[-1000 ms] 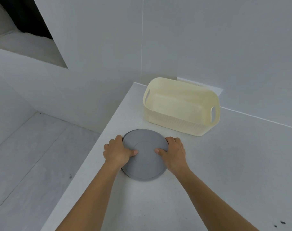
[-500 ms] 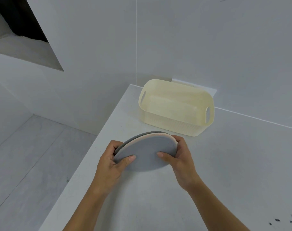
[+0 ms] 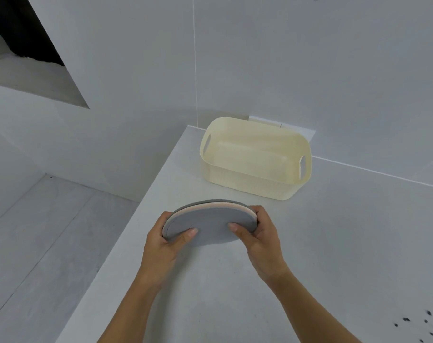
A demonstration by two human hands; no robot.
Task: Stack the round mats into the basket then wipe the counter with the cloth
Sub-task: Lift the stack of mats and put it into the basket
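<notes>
A stack of round mats [image 3: 210,222], grey on top with a pink one and another grey one showing at the far edge, is held above the counter, tilted toward me. My left hand [image 3: 164,241] grips its left rim with the thumb on top. My right hand [image 3: 258,233] grips the right rim the same way. A cream plastic basket [image 3: 294,142] with slot handles stands empty beyond the mats, near the back wall. No cloth is in view.
The pale grey counter [image 3: 334,243] ends in a left edge with a drop to the floor [image 3: 37,243]. Dark crumbs [image 3: 423,325] are scattered at the lower right. A white wall rises just behind the basket.
The mats lay flat on the counter a second ago; both hands have lifted the stack off the surface and tilted it, revealing the pink mat's edge.
</notes>
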